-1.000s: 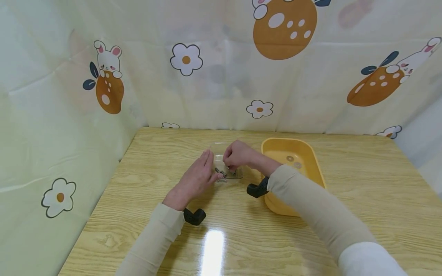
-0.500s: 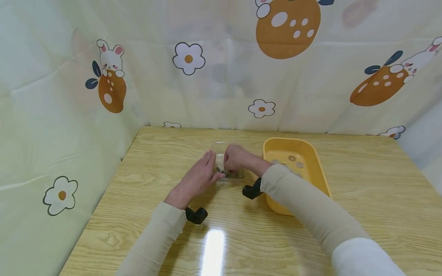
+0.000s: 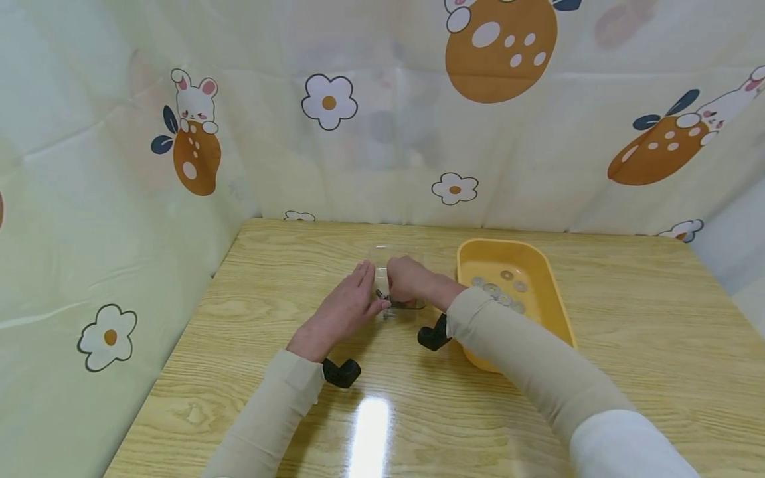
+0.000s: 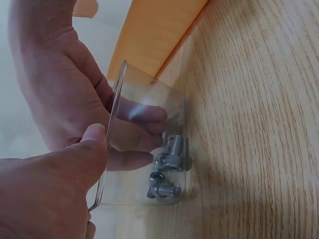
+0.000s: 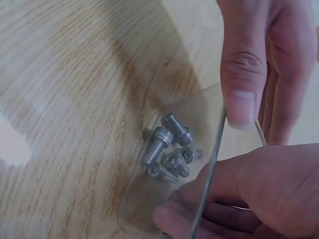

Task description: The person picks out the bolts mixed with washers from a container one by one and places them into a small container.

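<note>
A clear plastic box (image 3: 397, 249) stands on the table with several hex socket bolts (image 5: 155, 145) heaped on its floor. My left hand (image 3: 343, 302) holds it at the left side: the fingers lie along the outer wall, and the thumb hooks over the rim in the right wrist view. My right hand (image 3: 412, 282) reaches down inside, its bent fingers close to the bolts in the left wrist view. A greyish piece shows beside those fingertips; I cannot tell if they pinch it.
Right of the box is a yellow tray (image 3: 558, 302), partly covered by my right forearm. Several flat washers (image 3: 492, 290) lie in it. A black wrist mount (image 3: 342, 374) sticks out below each hand. A patterned curtain (image 3: 382, 153) hangs behind the wooden table (image 3: 287, 265).
My right hand has sunk deeper into the box, and its forearm has shifted, uncovering more washers in the tray. The left hand stays at the box's side.
</note>
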`<state>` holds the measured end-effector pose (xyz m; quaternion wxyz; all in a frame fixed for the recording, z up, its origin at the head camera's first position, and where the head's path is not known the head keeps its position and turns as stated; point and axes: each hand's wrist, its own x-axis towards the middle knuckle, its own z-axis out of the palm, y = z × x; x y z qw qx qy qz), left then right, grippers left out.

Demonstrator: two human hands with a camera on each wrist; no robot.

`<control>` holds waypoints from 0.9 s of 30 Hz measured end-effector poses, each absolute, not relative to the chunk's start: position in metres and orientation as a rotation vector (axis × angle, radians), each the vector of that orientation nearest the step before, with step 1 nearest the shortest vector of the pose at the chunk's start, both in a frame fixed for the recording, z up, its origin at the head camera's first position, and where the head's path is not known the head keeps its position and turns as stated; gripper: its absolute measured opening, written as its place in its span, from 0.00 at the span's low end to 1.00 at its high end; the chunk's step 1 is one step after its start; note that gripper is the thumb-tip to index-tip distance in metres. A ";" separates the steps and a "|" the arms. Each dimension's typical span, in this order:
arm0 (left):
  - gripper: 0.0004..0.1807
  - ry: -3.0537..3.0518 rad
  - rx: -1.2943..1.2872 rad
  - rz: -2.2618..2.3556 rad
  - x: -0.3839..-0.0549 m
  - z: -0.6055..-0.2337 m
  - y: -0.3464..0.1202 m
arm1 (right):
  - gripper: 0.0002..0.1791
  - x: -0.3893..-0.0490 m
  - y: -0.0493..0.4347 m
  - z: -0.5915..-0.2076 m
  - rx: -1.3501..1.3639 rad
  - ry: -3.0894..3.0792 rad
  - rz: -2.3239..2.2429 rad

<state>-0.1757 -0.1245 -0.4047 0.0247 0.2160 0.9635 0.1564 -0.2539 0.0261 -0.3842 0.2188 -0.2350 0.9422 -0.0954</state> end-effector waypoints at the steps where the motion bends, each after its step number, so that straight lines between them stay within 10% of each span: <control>1: 0.44 2.977 0.666 0.480 -0.176 -0.404 -0.124 | 0.13 -0.254 0.027 -0.384 -0.649 2.606 -0.265; 27: 0.45 2.955 0.606 0.546 -0.177 -0.406 -0.130 | 0.07 -0.253 0.067 -0.360 -0.536 2.552 -0.872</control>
